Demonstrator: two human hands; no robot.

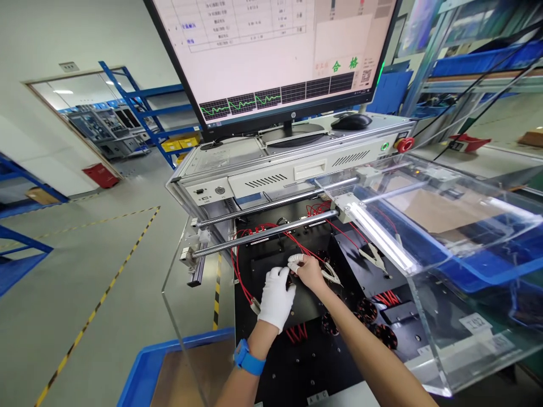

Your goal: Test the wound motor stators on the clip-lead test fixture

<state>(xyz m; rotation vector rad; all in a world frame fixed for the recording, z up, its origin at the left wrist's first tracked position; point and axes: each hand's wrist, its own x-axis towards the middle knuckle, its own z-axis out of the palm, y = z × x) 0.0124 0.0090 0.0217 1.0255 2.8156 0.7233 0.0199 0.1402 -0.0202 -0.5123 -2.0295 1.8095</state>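
So, from my distant seat I take the biggest first: the pale cabinet (265,181) fills the far side. Off to the right, a clear cover (449,362) juts toward the near edge. Nearer than the cabinet front lies the black bed (292,367), and that's where both hands are busy, close to the middle of the scene. At the far end I've got the monitor (263,73) standing on the cabinet, green traces running along its screen. A near rail (263,233) crosses left to right, just farther off than my fingers.

On to the hands! My left hand (278,297), in a white glove, reaches in with fingers bent; my right hand (307,271), white covers on some fingertips, comes in close beside it. The fingertips gather over one small spot on the bed; whether either one grips anything, I cannot tell, because whatever is there is hidden.

Just right of the right hand, a pale clip (331,275); a second clip (373,260) lies farther right. Round dark parts (367,310) sit to the near right. Finally, thin red leads (240,282) curve down the left side.
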